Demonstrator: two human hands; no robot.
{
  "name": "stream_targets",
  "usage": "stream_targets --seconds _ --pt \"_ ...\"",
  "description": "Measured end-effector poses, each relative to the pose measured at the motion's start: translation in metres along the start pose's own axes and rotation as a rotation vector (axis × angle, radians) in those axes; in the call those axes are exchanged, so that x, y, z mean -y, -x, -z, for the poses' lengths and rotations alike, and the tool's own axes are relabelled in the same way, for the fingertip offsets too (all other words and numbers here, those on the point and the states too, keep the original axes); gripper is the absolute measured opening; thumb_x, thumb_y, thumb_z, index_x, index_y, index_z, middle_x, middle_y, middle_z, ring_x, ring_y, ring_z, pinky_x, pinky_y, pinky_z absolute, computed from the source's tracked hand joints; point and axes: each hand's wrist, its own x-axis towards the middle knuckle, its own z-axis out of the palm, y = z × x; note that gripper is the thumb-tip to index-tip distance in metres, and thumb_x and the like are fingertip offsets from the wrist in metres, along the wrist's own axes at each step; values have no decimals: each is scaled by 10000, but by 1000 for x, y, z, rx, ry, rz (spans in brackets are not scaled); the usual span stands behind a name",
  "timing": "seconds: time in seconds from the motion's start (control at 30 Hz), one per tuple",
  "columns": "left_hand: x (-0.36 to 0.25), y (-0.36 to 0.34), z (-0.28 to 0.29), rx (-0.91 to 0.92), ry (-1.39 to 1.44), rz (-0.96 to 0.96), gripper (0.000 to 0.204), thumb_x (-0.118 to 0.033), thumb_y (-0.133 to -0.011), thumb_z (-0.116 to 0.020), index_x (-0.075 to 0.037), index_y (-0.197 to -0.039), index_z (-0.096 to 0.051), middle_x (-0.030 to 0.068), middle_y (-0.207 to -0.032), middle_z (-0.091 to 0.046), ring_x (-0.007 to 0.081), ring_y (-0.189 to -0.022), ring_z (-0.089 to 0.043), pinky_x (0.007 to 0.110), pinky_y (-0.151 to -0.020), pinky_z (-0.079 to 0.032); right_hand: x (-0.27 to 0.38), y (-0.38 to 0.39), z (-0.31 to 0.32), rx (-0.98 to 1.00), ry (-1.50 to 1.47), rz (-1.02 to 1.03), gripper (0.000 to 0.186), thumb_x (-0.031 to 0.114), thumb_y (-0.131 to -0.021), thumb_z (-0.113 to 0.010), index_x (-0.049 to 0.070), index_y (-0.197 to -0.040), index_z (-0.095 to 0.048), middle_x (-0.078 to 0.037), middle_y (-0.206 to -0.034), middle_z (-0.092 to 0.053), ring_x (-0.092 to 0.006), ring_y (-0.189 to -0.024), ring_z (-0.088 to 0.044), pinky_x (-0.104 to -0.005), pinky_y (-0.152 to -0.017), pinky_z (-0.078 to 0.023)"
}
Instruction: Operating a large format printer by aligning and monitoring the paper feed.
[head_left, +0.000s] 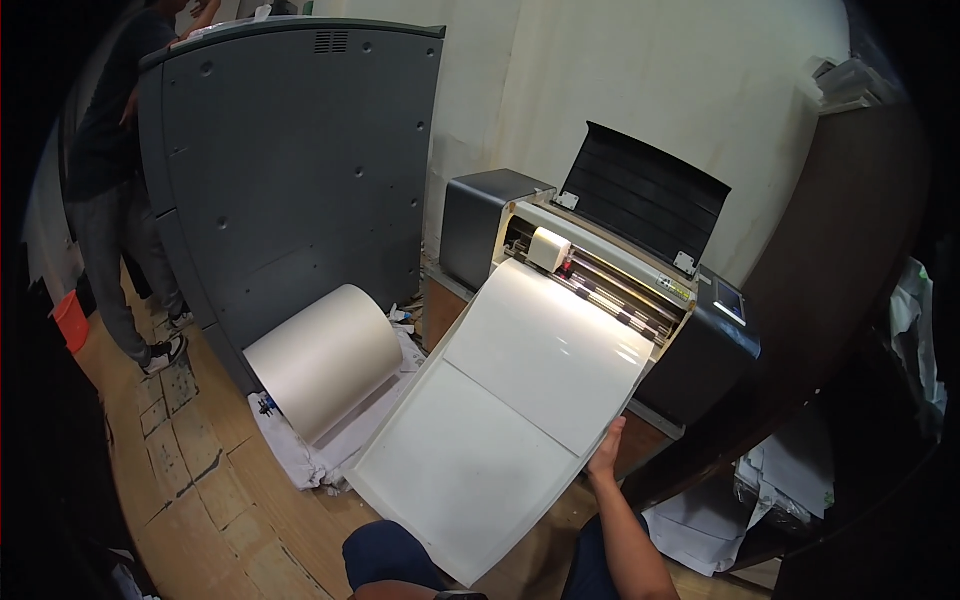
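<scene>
White tray [450,480]: slopes down from front of open cutting machine [610,255], with glossy white sheet [555,350] over upper part. Sheet: probably light, bendy, slick, easy to crease; best held flat by both side edges. Tray: likely stiff; take by rims. Right hand [604,452] at tray's right edge, thumb upward; can't tell finger closure or grip. Left hand out of view. Farther left: big white roll [325,355], probably heavy.
</scene>
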Motion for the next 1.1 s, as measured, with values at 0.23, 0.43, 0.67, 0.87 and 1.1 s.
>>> stream_targets --seconds 0.23,0.43,0.67,0.87,1.1 --pt "-12 -23 -2 -32 -12 125 656 -593 -846 -653 56 -942 -649 154 -759 -607 291 -592 -578 373 -515 -410 26 5 -4 5 243 -3 635 421 -1052 -255 -57 -840 -615 -113 -695 -630 -219 -666 -598 -375 -647 -455" --pt "-3 -25 8 -17 -190 158 610 -545 -842 -678 49 -979 -663 159 -843 -638 292 -653 -615 366 -560 -448 29 2 -2 -65 207 -62 624 400 -1049 -279 -62 -782 -603 -138 -649 -609 -237 -623 -585 -403 -614 -434" --pt "-19 -19 7 146 -1168 -101 87 -44 -845 -624 8 -882 -683 149 -893 -658 263 -667 -626 363 -600 -500 28 -3 4 -14 290 12 602 382 -1041 -284 -67 -724 -530 -153 -587 -525 -235 -559 -502 -421 -562 -375" --pt "-4 -20 10 103 -1128 -165 113 -46 -875 -578 38 -842 -647 159 -883 -655 261 -634 -625 361 -572 -494 24 -5 3 -3 258 41 601 381 -1034 -280 -58 -705 -526 -143 -574 -514 -252 -544 -488 -419 -553 -367" --pt "7 -15 11 114 -1180 -282 60 -5 -856 -595 27 -809 -614 158 -850 -655 260 -611 -609 350 -560 -490 32 -5 0 -6 230 29 599 381 -1033 -283 -48 -700 -536 -127 -579 -532 -232 -562 -512 -412 -564 -379"
